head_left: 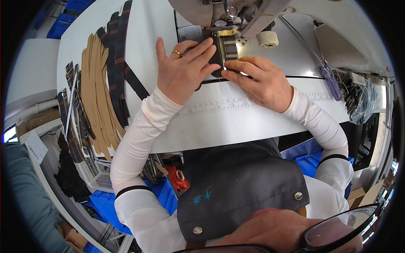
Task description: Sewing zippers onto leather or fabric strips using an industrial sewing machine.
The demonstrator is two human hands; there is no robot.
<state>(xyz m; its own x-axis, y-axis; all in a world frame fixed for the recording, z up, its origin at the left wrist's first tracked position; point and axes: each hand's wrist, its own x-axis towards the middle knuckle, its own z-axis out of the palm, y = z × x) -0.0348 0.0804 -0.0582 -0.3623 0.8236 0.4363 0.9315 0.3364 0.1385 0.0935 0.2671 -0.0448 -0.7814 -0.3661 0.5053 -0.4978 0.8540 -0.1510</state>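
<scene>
A small dark flat piece of material (216,52) lies on the bed of a sewing machine (198,12), below the needle area. My left hand (183,76) rests on it from the left, fingers stretched and spread, with a gold ring on one finger. At the piece's right edge my right hand (265,84) has thumb and forefinger closed together, pinching near its lower corner. Beside those fingertips runs a shiny metal guide (230,47). The left fingers cover part of the piece, and the exact needle point is hard to make out.
Tan strips (93,80) and dark strips (116,71) lie along the table's left side. A measuring scale (230,104) crosses the white tabletop. To the right are a white knob (267,39), a purple-handled screwdriver (331,82) and a clear plastic bag (366,103). Blue bins (110,208) stand below.
</scene>
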